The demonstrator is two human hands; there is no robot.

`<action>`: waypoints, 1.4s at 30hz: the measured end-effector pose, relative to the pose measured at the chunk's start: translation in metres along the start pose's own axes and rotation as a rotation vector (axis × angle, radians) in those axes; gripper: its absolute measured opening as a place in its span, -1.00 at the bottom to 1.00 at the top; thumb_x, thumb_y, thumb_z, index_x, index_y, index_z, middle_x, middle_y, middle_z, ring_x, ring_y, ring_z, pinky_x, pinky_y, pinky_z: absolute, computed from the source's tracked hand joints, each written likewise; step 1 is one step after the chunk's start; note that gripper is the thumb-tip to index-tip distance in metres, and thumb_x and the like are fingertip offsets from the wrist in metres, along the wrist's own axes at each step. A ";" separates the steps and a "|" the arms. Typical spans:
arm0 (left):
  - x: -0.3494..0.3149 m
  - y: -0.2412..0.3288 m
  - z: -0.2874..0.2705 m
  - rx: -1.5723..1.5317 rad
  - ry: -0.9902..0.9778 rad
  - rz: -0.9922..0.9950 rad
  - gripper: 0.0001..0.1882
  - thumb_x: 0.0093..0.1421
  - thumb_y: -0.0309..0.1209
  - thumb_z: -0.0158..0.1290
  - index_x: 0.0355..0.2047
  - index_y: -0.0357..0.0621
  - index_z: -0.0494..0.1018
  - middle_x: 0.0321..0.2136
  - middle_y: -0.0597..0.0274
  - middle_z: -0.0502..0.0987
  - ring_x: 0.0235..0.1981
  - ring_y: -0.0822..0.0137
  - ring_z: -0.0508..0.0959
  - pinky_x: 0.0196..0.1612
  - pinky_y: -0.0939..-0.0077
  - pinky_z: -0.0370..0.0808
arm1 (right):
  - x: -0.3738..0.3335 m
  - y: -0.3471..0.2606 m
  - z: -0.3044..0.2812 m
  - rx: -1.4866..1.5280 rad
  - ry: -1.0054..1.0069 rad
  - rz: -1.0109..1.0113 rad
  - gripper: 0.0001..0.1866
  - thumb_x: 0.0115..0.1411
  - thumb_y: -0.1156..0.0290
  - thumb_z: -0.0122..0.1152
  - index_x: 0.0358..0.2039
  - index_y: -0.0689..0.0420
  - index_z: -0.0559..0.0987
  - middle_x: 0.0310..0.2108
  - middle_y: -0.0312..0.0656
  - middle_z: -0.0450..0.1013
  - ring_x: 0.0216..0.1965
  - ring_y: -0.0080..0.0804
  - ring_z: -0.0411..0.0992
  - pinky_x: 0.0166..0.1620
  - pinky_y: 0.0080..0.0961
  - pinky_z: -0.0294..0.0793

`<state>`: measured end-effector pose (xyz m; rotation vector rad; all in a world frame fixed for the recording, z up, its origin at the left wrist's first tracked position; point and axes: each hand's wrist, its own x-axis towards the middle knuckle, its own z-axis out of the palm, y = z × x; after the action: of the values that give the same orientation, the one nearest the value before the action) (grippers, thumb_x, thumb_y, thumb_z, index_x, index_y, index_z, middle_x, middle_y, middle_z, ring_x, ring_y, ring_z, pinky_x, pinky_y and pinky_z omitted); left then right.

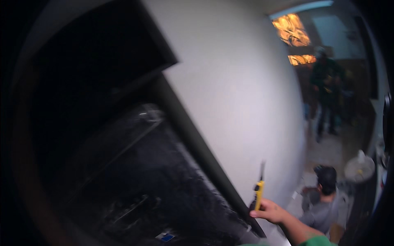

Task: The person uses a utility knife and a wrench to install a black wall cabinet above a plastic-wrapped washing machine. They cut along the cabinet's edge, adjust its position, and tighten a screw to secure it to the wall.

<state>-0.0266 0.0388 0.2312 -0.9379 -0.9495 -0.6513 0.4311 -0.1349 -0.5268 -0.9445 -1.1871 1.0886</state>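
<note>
My right hand comes in from the lower right in a green sleeve. Its fingers are closed round a yellow and black utility knife, held upright with the thin blade pointing up. Behind the knife is a pale, smooth wall. A dark frame edge runs diagonally just left of this hand. Beyond that edge lies a black, dusty surface with pale smears. My left hand is out of the picture.
A small blue and white piece lies on the black surface. At the lower right a person in a dark cap and grey top is low down, near a round white basin. Another person stands farther back, near glowing orange panels.
</note>
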 end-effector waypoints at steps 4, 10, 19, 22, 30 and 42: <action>-0.015 0.045 -0.013 0.202 0.018 -0.008 -0.22 0.22 -0.08 0.12 0.36 -0.14 0.15 0.32 -0.05 0.26 0.29 -0.05 0.32 0.33 0.03 0.24 | -0.005 -0.002 0.009 0.138 0.054 0.007 -0.66 0.18 0.22 0.39 -0.21 0.20 0.52 -0.38 -0.23 0.50 -0.31 -0.46 0.49 -0.18 -0.48 0.48; -0.042 0.048 -0.018 0.092 -0.009 -0.095 0.08 0.09 -0.11 0.25 0.48 0.12 -0.17 0.45 0.06 -0.03 0.44 0.00 0.02 0.28 -0.30 0.19 | -0.003 -0.011 0.011 0.256 0.051 0.029 -0.73 0.15 0.38 0.40 -0.24 0.23 0.53 -0.34 -0.17 0.54 -0.26 -0.32 0.55 -0.11 -0.37 0.52; -0.058 0.048 -0.013 0.168 0.021 -0.080 0.04 0.04 -0.25 0.15 0.48 0.17 -0.16 0.46 0.08 -0.09 0.44 -0.05 0.03 0.25 -0.35 0.21 | -0.001 -0.006 0.011 0.248 0.070 0.025 -0.66 0.15 0.32 0.39 -0.18 0.25 0.51 -0.36 -0.15 0.51 -0.30 -0.30 0.52 -0.14 -0.34 0.52; -0.056 0.040 -0.002 0.060 0.166 -0.010 -0.01 0.08 -0.25 0.10 0.48 0.10 -0.14 0.47 0.09 -0.09 0.44 -0.06 0.01 0.27 -0.37 0.17 | -0.009 -0.011 0.009 0.226 0.040 0.097 -0.63 0.22 0.28 0.33 -0.06 0.21 0.51 -0.21 -0.22 0.51 -0.13 -0.40 0.44 0.02 -0.38 0.40; -0.052 0.086 -0.002 0.004 0.235 -0.186 -0.12 0.12 -0.22 0.07 0.43 -0.07 0.02 0.43 -0.02 0.02 0.41 -0.10 0.08 0.29 -0.38 0.10 | -0.002 -0.007 0.003 0.270 0.071 0.043 -0.67 0.20 0.34 0.33 -0.07 0.18 0.51 -0.21 -0.25 0.49 -0.14 -0.42 0.43 0.01 -0.40 0.39; 0.075 0.359 -0.086 -1.177 -0.160 0.093 -0.21 0.37 -0.15 -0.16 0.38 -0.51 -0.13 0.40 -0.36 -0.10 0.42 -0.16 0.05 0.44 0.29 0.07 | 0.006 -0.007 0.006 0.232 0.069 0.006 -0.67 0.18 0.27 0.35 -0.14 0.18 0.53 -0.27 -0.23 0.51 -0.18 -0.40 0.45 -0.02 -0.38 0.41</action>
<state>0.3301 0.1223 0.1411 -2.0767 -0.5954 -1.0879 0.4268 -0.1306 -0.5182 -0.7990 -0.9783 1.1616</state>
